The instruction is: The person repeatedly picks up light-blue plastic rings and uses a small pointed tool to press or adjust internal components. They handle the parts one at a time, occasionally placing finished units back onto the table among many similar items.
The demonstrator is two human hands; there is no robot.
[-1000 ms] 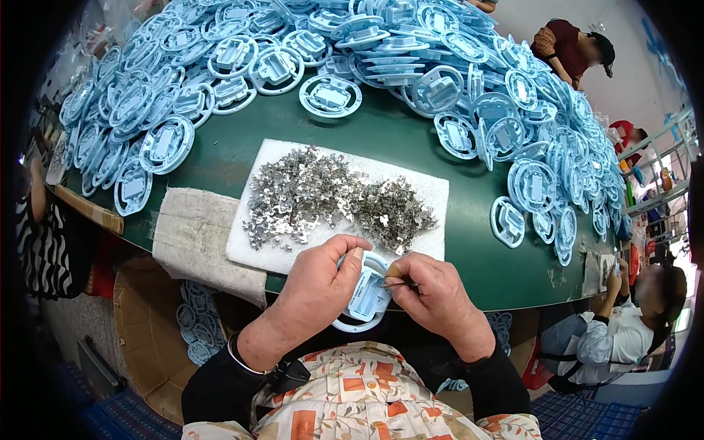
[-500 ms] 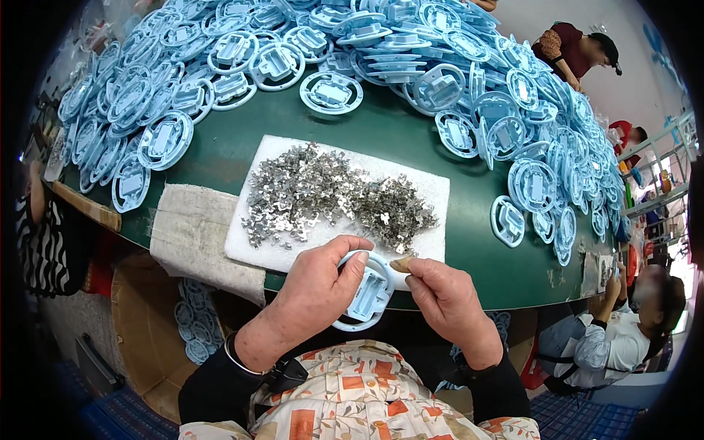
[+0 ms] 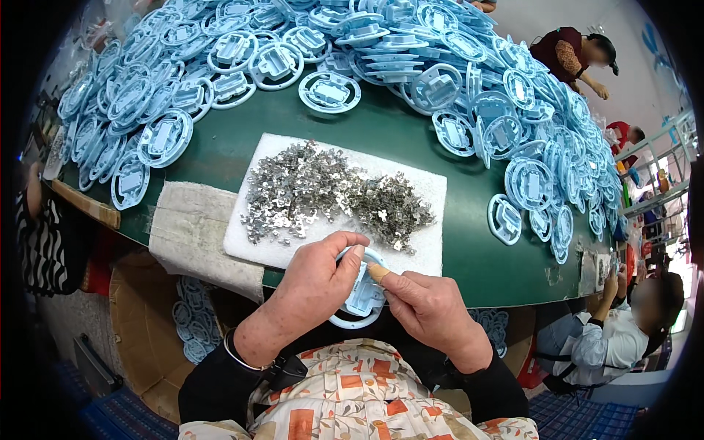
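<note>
Above my lap, just off the table's near edge, I hold a light-blue plastic wheel part (image 3: pixel 362 297), a ring with a boxy recessed hub, like a small steering wheel. My left hand (image 3: pixel 317 282) is closed around its left rim, thumb on top. My right hand (image 3: pixel 429 308) has its thumb, wrapped in a tan covering, pressed on the hub's upper right, with the fingers curled at the right edge. Whether a small piece is under that thumb is hidden. Just beyond lies a pile of small silvery metal clips (image 3: pixel 330 192) on a white foam board (image 3: pixel 433 257).
A large heap of matching blue wheel parts (image 3: pixel 389 55) covers the far side of the green table (image 3: pixel 242 136). Left of the board lies a grey-white cloth (image 3: pixel 192 227). Below stands a cardboard box (image 3: pixel 139 323) holding more parts. Another person (image 3: pixel 616 330) sits at the right.
My right hand has moved left onto the wheel part, its thumb now pressing on the hub. The left hand keeps its hold. A far person's arm has reached outward.
</note>
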